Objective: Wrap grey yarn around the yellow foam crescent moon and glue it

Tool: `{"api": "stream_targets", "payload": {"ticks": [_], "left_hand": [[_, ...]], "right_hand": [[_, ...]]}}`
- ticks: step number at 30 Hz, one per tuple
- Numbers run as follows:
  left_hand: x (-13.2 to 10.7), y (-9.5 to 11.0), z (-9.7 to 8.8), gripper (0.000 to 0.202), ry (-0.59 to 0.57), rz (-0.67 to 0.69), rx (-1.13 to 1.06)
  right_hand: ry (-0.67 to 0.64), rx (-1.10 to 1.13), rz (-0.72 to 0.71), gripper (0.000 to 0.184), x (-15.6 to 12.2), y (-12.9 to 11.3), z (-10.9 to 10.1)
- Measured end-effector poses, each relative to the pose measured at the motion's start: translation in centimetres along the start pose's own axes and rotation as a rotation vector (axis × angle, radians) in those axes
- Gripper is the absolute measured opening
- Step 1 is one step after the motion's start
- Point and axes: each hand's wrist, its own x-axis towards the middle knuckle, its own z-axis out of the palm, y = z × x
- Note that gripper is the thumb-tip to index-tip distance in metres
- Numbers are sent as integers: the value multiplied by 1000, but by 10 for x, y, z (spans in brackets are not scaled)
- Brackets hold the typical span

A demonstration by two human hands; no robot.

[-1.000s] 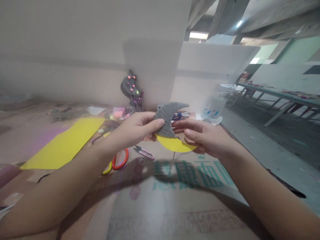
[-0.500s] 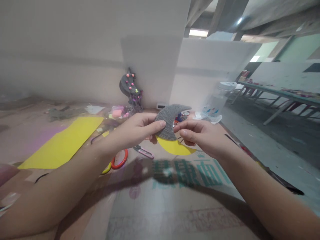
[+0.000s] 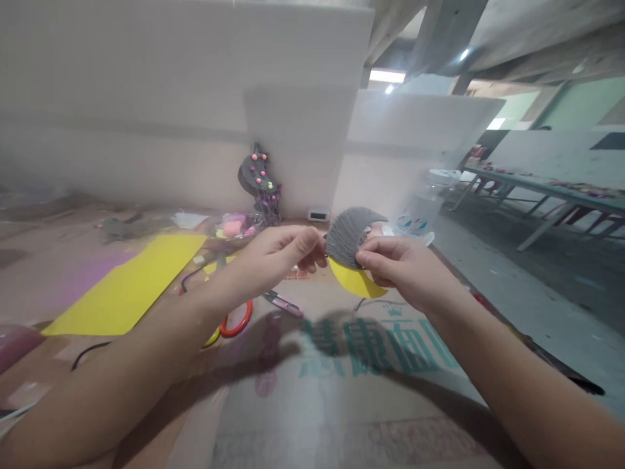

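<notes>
A grey, yarn-wrapped crescent (image 3: pixel 347 238) is held up above the table, pinched at its right side between the thumb and fingers of my right hand (image 3: pixel 403 264). Just under it shows a curved yellow piece (image 3: pixel 355 280); whether the two are joined I cannot tell. My left hand (image 3: pixel 293 251) is closed in a pinch at the crescent's left edge, and what its fingertips hold is hidden. Below my right hand a thin dark strand (image 3: pixel 375 301) runs over the table covering.
Left lie a yellow sheet (image 3: pixel 129 280), red-and-yellow-handled scissors (image 3: pixel 237 320) and a pink cutter (image 3: pixel 283 303). Against the white partition stands a dark crescent with coloured beads (image 3: pixel 256 174), near a small digital display (image 3: pixel 318 214). A clear plastic jar (image 3: pixel 417 205) stands back right, by the table edge.
My left hand has let go of the crescent's face and pinches at its left edge. My right hand now grips the crescent, which has shifted right and turned slightly.
</notes>
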Motion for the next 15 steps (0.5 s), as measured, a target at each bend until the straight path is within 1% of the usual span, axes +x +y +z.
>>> {"api": "stream_targets", "payload": {"ticks": [2,3,5,6,7,8,11,15], "left_hand": [[-2,2,-1,36,41,-2,48],[-3,4,-1,33,70,15,53],[-4,6,-1,45,107,94,37],[-5,6,0,50,104,134,30],[-5,7,0,52,90,161,34],[-5,7,1,48,73,171,50],[-4,4,2,29,67,125,71],[-1,-3,3,20,92,13,-59]], "right_hand": [[20,-24,-7,29,-1,-2,-3],[28,-31,-10,29,-2,-2,-5],[35,-38,-13,29,-2,-2,-7],[30,-40,-11,29,-2,-2,-8],[20,-43,-9,29,-2,-2,-8],[4,-47,-3,29,-2,-3,-8],[-41,-71,14,27,-3,-9,-4],[-59,-136,27,23,-5,-16,1]]}}
